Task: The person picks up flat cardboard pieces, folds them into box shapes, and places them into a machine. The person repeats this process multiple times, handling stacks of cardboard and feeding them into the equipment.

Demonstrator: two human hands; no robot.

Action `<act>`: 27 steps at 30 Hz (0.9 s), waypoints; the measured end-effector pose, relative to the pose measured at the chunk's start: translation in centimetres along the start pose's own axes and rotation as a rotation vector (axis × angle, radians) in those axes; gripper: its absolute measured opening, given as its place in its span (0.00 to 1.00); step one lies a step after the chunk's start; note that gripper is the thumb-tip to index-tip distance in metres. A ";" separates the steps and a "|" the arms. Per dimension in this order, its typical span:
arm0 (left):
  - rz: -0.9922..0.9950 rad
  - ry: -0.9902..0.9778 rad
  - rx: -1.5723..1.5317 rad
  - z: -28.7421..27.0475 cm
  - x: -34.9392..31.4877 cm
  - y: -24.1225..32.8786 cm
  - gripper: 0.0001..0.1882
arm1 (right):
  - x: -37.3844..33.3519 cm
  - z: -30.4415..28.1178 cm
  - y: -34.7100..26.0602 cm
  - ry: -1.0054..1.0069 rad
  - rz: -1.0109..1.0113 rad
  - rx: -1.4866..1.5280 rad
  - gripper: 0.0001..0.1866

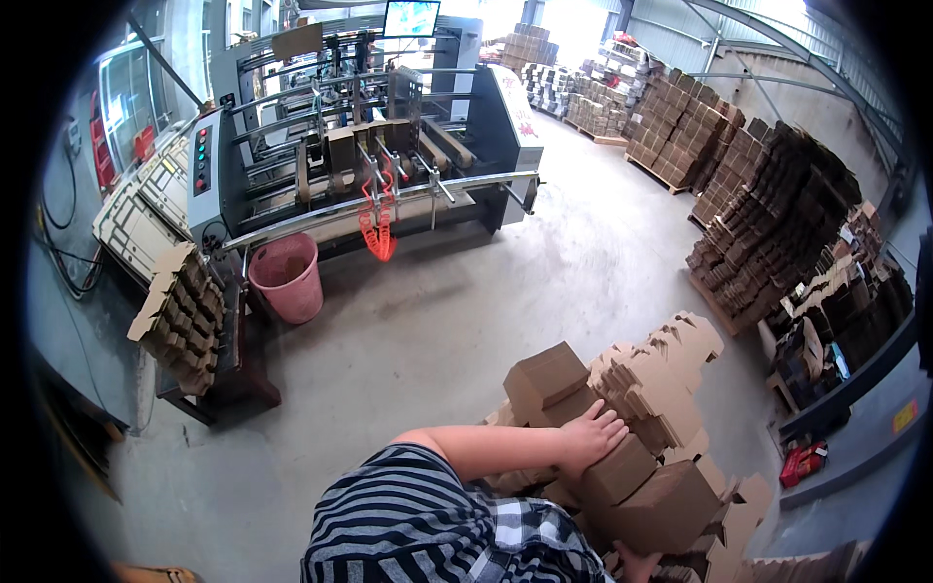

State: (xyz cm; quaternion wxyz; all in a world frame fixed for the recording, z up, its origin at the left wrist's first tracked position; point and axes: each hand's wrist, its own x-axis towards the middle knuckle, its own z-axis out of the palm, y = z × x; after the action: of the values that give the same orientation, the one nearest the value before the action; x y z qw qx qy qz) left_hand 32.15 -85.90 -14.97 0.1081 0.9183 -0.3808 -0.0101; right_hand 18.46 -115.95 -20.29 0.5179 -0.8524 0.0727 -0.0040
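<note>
My left hand [595,439] lies on top of a brown cardboard box [622,468], with its fingers spread over the edge. Low in the picture, my right hand [637,564] is against the underside of a second cardboard box [671,510]; most of its fingers are hidden. Another cardboard box [546,377] sits just beyond my left hand. Flat die-cut cardboard blanks [656,384] are stacked unevenly beside and beneath these boxes, fanning out to the right.
A large grey machine [369,146] with rails and orange coiled hoses [377,233] stands ahead. Near it are a pink bin [287,282] and a small dark table [233,379] bearing folded cardboard [185,321]. Tall cardboard stacks [777,214] line the right side.
</note>
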 end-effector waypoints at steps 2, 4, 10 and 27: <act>0.010 0.028 0.000 0.3 -0.1 0.0 0.60 | -0.4 -0.1 -0.2 0.018 -0.003 0.020 0.44; 0.024 0.038 0.010 0.2 0.1 0.1 0.61 | 0.8 -0.8 3.4 0.033 -0.043 0.077 0.44; 0.011 -0.003 0.016 -1.6 0.2 -0.6 0.62 | 1.3 -0.2 2.5 0.099 -0.016 -0.036 0.37; 0.011 0.006 0.100 0.3 0.5 -0.6 0.57 | 0.2 6.5 -24.1 -0.080 -0.623 -0.610 0.51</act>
State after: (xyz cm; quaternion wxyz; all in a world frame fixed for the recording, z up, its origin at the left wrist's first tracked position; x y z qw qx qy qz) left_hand 32.88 -85.84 -15.32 0.0632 0.9205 -0.3855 0.0125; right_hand 22.10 -99.36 -2.01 0.2187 -0.9471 -0.2099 -0.1052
